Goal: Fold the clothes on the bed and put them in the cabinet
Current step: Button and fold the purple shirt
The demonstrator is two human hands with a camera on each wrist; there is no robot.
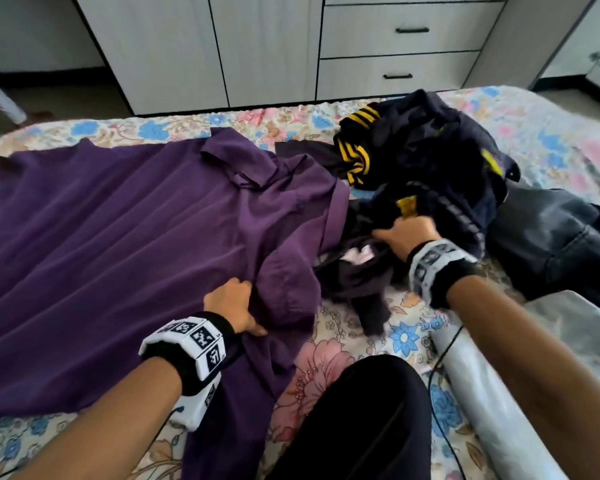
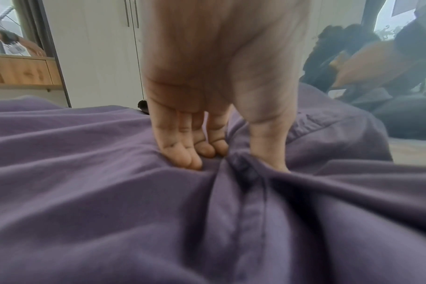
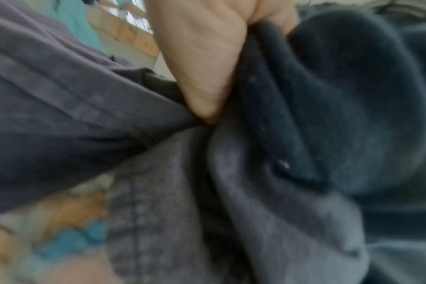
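Left hand: the left hand (image 1: 234, 304) pinches a bunched fold of the purple shirt (image 1: 118, 237) between thumb and fingers (image 2: 180, 153), at the placket.
Right hand: the right hand (image 1: 407, 233) is clenched on dark cloth in the dark clothes pile (image 1: 430, 161), which has yellow stripes.
Where the clothes are: all on the bed (image 1: 326, 348); the shirt is spread at the left, the pile is just beside it at the right, and jeans (image 1: 551, 244) lie further right. The cabinet (image 1: 264, 46) stands beyond the bed, doors closed.
Risk 1: pulling the pile could drag its loose dark pieces over the shirt's sleeve and rumple the spread cloth.
Risk 2: the left pinch gathers wrinkles; folding over them would set creases.
Risk 3: a cable (image 1: 444, 351) near the right forearm could snag.
Writing: no brand or label is readable; only square coded markers on the wristbands (image 1: 191, 344).
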